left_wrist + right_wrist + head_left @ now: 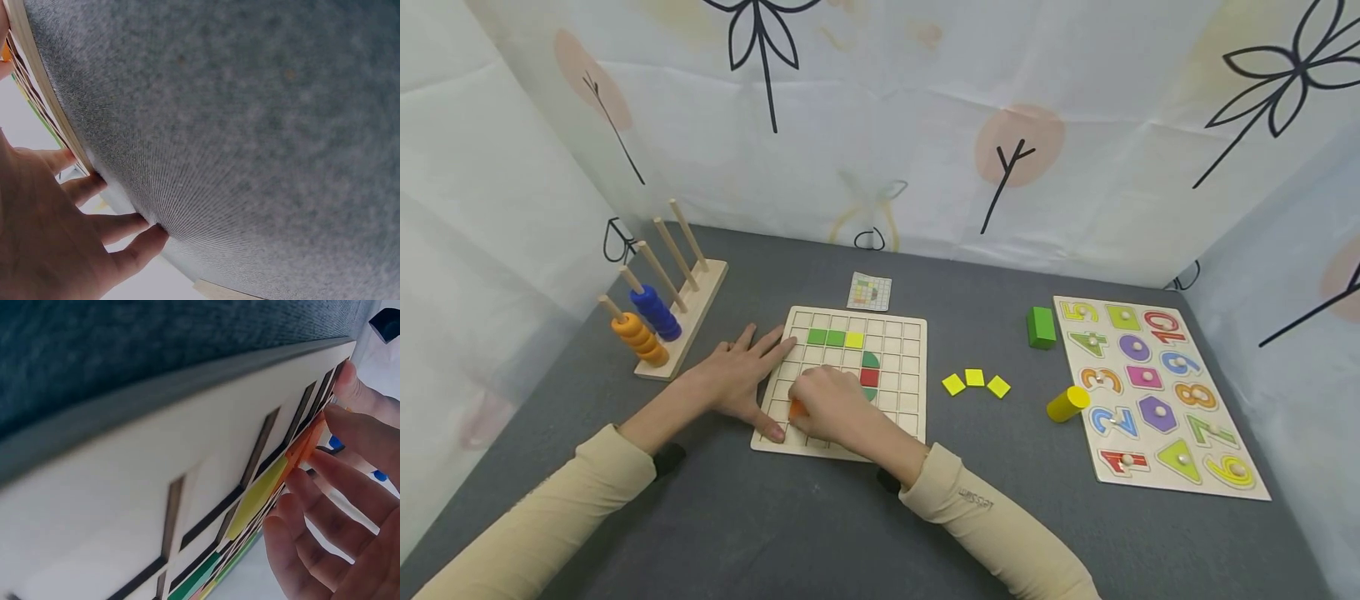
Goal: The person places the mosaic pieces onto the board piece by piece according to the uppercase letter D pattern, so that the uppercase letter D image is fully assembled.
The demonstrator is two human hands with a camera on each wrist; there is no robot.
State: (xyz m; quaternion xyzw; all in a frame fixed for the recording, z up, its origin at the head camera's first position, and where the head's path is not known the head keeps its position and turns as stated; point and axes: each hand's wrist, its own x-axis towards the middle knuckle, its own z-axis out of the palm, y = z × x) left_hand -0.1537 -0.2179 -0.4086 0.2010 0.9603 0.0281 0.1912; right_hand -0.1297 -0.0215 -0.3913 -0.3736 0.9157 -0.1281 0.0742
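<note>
A wooden grid board lies flat on the table. My left hand is spread over its left edge, with the thumb near the lower left corner. Over the lower left part of the grid, my right hand pinches an orange tile between thumb and fingertips; a yellow tile sits beside it. In the upper rows are green squares and a yellow square. Further right, a red square sits between two rounded green pieces. My right hand covers part of the grid.
A small pattern card lies behind the board. Loose yellow squares are to its right, then a green block, a yellow cylinder and a number puzzle. A peg stand with orange and blue rings stands left.
</note>
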